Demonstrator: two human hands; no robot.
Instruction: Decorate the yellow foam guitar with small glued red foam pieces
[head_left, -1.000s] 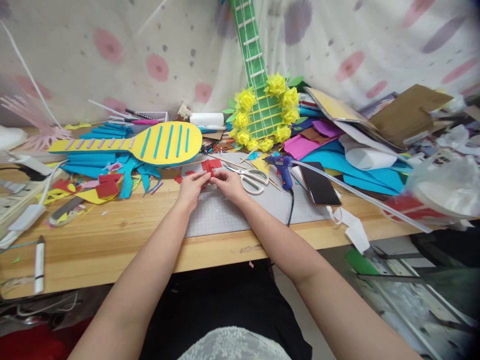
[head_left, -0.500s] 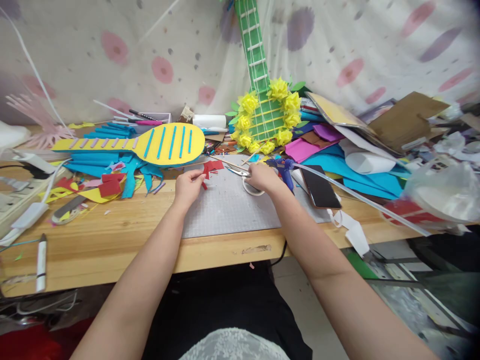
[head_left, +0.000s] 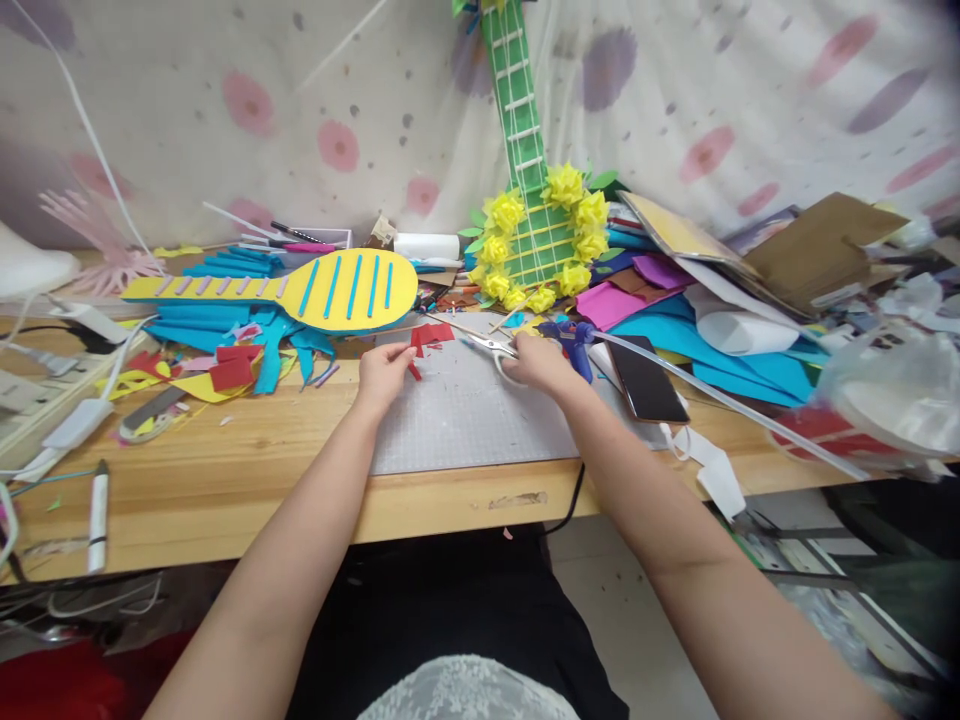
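My left hand (head_left: 385,377) is closed, pinching a narrow strip of red paper (head_left: 415,371) above the grey cutting mat (head_left: 465,430). My right hand (head_left: 536,362) grips a pair of scissors (head_left: 495,347) by the handles, its blades pointing left toward the red strip and apart from it. Beyond the strip, more red paper (head_left: 439,332) lies at the mat's back edge. Just right of my right hand rests a blue glue gun (head_left: 576,348) with a long clear glue stick (head_left: 720,405) running out of it.
A yellow paper instrument (head_left: 341,290) lies at the back left. A green paper guitar with yellow flowers (head_left: 536,240) leans on the curtain. A black phone (head_left: 646,380) sits on the right, before stacked coloured paper (head_left: 720,345). Scraps and a power strip (head_left: 45,415) occupy the left.
My right hand has lifted the scissors slightly off the mat, handles now held in the fingers. My left hand still pinches the red strip. The whole view has shifted a little.
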